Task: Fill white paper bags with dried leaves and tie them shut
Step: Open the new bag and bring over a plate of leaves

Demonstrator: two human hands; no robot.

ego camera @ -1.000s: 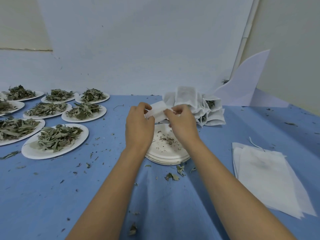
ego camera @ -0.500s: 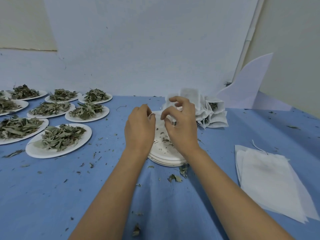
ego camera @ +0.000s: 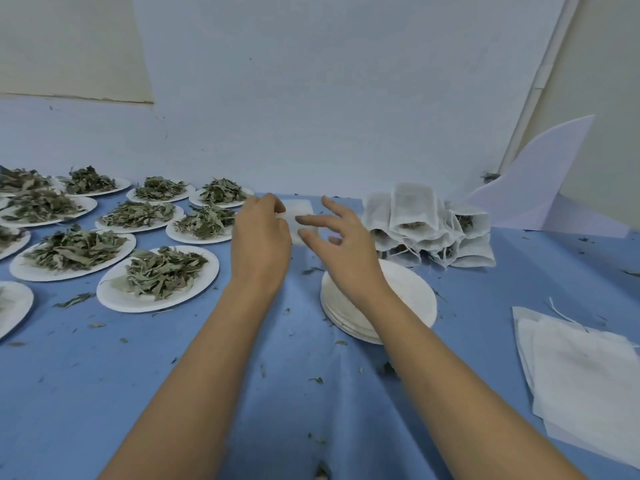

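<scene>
Table [ego camera: 104, 393]: blue cloth right in front of you, littered with leaf crumbs.
Empty bags [ego camera: 585, 375]: a flat stack at your near right, unfilled. This is work left to do.
Bare plates [ego camera: 412, 296]: a stack of emptied paper plates under your right wrist. Each one probably stands for a portion already bagged.
Left hand [ego camera: 261, 244]: your fingers are curled and pinch the left edge of the bag in hand.
Right hand [ego camera: 346, 251]: your fingers are spread apart and loose, clamped on nothing. Forefinger and thumb sit at the bag's right edge, and whether they touch it cannot be told.
Bag in hand [ego camera: 298, 212]: held up off the table between your two hands, beyond the bare plates.
Bag axis: the strip that shows runs up and down, with its top edge level and its flat face toward you. Which end is the mouth, and whether it holds leaves, cannot be told.
Leaf plates [ego camera: 117, 299]: rows of them across the left of the table, each heaped with dried leaves waiting to be bagged.
Filled bags [ego camera: 426, 230]: a pile past your right hand near the wall, with strings trailing and leaves showing through.
Progress: you look to be partway. One pile is tied off, but many plates of leaves remain.
</scene>
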